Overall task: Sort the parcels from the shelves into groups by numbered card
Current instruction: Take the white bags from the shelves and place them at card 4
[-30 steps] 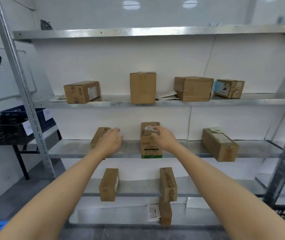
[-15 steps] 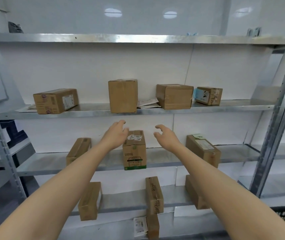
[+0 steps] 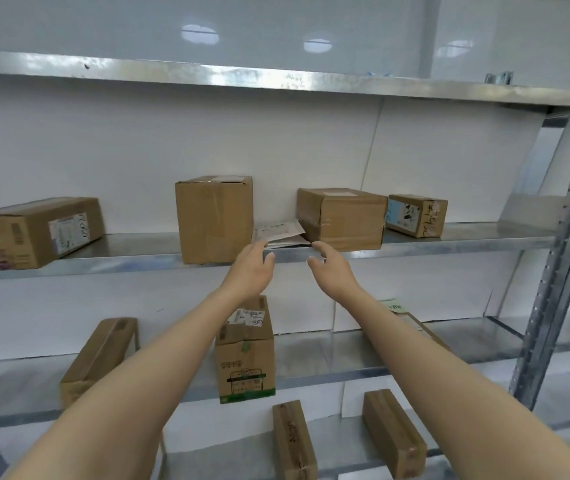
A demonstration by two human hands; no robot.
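Hovering just before the front edge of the second shelf (image 3: 467,237), my left hand (image 3: 249,268) and right hand (image 3: 334,271) are spread loose and hold nothing. The flat mailers (image 3: 280,233) lie directly beyond them, between the tall carton (image 3: 214,218) and the wide carton (image 3: 342,218).

Hazard, as I judge it: the mailers' right edge runs under or against the wide carton; I cannot tell which. A straight pull may drag that carton, or nudge the tall carton, which stands at the front edge, off the shelf.

Surroundings: a long carton (image 3: 30,232) sits toward the left end and a small labelled carton (image 3: 417,215) toward the right end. On the third shelf (image 3: 346,355), a green-printed carton (image 3: 245,355) stands beneath my left forearm. The steel post (image 3: 560,254) bounds the right end.
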